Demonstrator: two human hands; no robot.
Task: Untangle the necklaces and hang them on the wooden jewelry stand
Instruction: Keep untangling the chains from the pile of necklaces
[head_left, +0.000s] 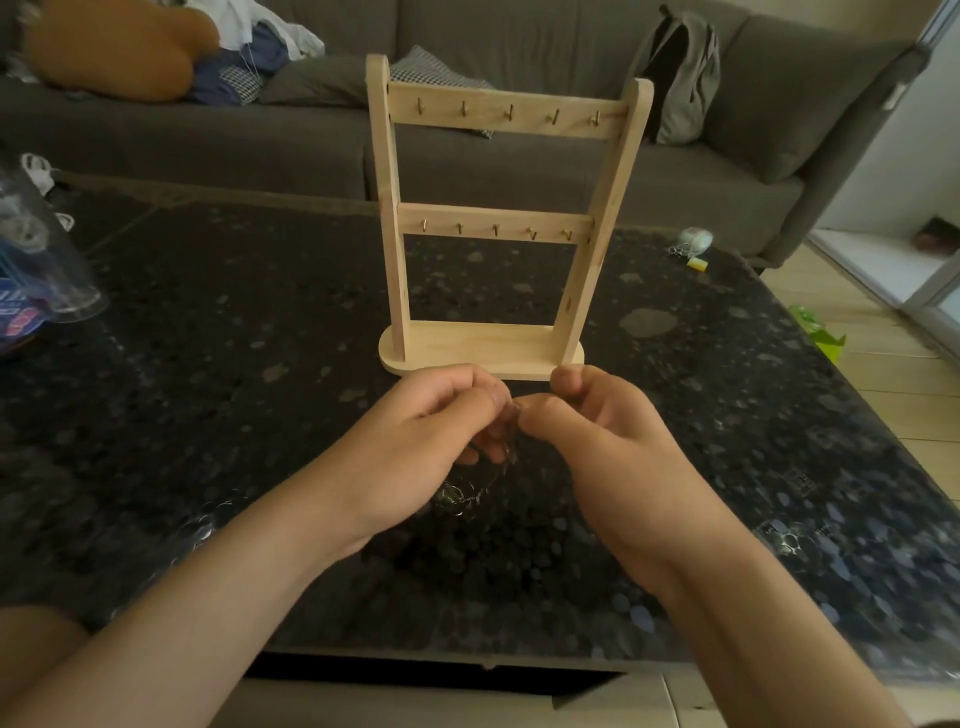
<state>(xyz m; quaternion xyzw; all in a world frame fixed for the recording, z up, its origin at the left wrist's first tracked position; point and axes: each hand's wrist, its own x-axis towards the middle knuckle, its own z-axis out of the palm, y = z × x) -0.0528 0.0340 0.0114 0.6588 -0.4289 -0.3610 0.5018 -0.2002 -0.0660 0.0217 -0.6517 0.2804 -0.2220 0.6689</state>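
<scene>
Hands meet low over the dark table (208, 364), just in front of the wooden jewelry stand (498, 228). The left hand (415, 431) and right hand (597, 431) each pinch thin chain between thumb and fingertips, held close together, probably to work a knot loose. The necklaces (462, 496) hang below the pinch as a small silvery clump; can't tell whether they touch the table. The stand is upright and faces the person, hooks (509, 111) all bare, within easy reach for hanging. Untangling step; nothing hung yet.
</scene>
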